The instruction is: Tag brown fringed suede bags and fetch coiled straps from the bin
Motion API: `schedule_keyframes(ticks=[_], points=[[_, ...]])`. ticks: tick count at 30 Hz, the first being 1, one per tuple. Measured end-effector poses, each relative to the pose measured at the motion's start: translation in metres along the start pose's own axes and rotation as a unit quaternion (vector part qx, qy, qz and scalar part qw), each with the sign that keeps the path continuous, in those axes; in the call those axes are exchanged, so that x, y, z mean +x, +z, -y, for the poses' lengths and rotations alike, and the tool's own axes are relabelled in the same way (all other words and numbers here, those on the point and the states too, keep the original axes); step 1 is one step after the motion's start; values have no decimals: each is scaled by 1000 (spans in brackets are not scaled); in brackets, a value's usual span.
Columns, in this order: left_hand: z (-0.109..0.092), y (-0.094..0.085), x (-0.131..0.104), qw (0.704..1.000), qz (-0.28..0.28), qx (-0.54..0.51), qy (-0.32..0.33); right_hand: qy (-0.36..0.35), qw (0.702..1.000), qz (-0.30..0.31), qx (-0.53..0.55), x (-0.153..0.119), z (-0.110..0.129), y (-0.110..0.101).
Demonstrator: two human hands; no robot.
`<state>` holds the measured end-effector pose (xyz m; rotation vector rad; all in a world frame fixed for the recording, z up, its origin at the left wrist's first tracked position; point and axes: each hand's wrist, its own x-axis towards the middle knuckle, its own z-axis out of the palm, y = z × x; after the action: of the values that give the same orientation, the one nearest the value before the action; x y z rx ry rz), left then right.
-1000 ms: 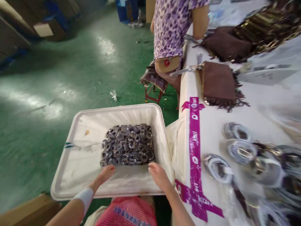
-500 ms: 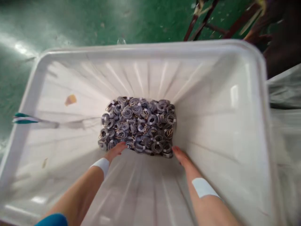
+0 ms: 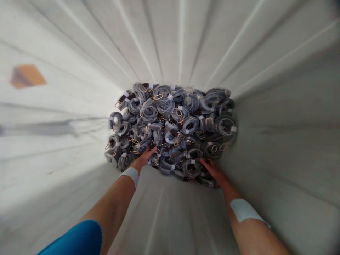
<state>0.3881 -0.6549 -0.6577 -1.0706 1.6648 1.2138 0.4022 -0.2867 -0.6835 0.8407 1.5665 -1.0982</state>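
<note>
Many coiled grey straps (image 3: 164, 104) with gold-coloured metal rings and white bands lie piled at the bottom of a deep white bin (image 3: 164, 219). At the pile's near edge, left of its middle, my left hand (image 3: 145, 157) touches the coils, its fingers apart and partly sunk among them. My right hand (image 3: 212, 170) rests against the near right part of the pile, beside a banded coil (image 3: 191, 168), with its fingers spread. Neither hand is wrapped round a coil. White bands circle both wrists.
Ribbed, sloping bin walls (image 3: 180, 39) surround the pile on all sides. An orange and brown patch (image 3: 28, 76) is on the left wall. A blue sleeve (image 3: 77, 237) covers part of my left arm.
My head has come closer to the bin, so its rim and the green floor have left the view. Both hands have moved forward onto the coils.
</note>
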Motion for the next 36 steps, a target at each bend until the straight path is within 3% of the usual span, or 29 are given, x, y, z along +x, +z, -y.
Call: schedule_keyframes(ticks=[4, 8, 13, 19, 23, 26, 31, 36], points=[[6, 10, 3, 1000, 17, 8, -6, -57, 997, 58, -18, 9, 12, 46], [10, -6, -2, 999, 27, 37, -24, -65, 992, 93, -48, 9, 19, 79], [15, -21, -3, 997, 52, 51, -28, -70, 992, 70, -74, -3, 11, 67], [10, -2, 1, 984, 166, 50, -42, -54, 983, 163, -61, 1, 24, 62], [-4, 6, 0, 959, 250, 100, -90, -46, 980, 184, -53, -1, 34, 67], [-15, 16, 8, 945, 253, 163, -126, -54, 978, 197, -50, -7, 34, 71], [-22, 25, 19, 938, 259, 177, -150, -31, 975, 213, -58, -11, 27, 70], [-14, 17, 16, 966, 229, 108, -57, -37, 977, 207, -32, -7, 19, 68]])
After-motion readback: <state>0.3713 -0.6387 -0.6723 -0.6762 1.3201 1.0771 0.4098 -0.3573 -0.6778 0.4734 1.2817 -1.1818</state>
